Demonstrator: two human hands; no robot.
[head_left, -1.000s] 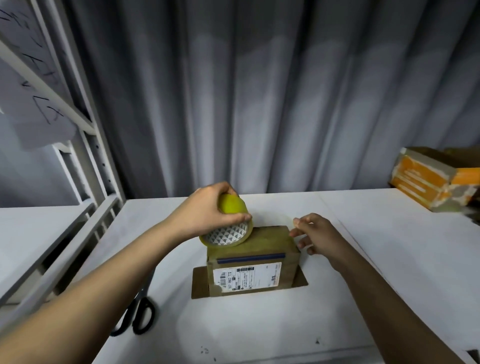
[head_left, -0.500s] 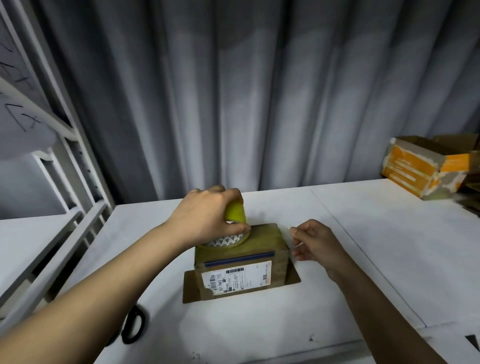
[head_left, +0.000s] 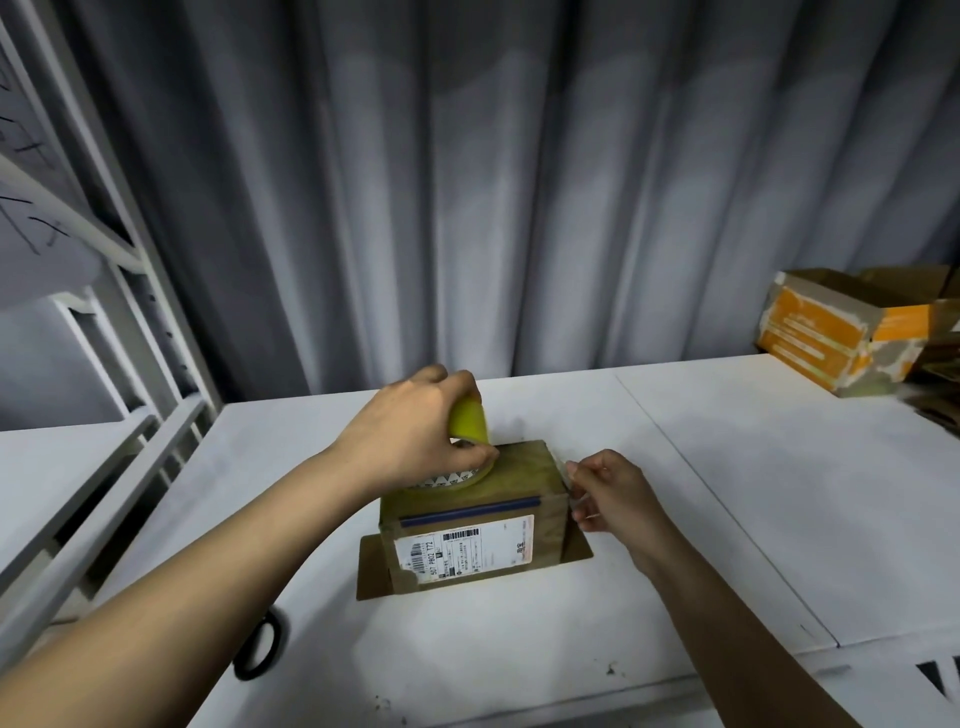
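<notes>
Head view.

- Cardboard box (head_left: 519, 480): stands on the white table (head_left: 727, 467), label face toward you.
- Tape roll (head_left: 470, 423): tilted on the box's top, at its left end. Your left hand (head_left: 415, 441) grips it from above, fingers curled round it.
- Right hand (head_left: 618, 499): at the box's right end, fingertips pinching a faint clear tape strip (head_left: 571, 493).
- Scissors (head_left: 257, 649): left of the box, nearer you.
- Orange carton (head_left: 831, 332): far right of the box.

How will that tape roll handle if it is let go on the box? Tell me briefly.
The tape roll is round and tilted on its edge atop the cardboard box, so it would probably roll or flop flat. It looks like a stiff, light ring: the left hand grips it easily. The tape strip pinched by the right hand likely tethers it.
</notes>
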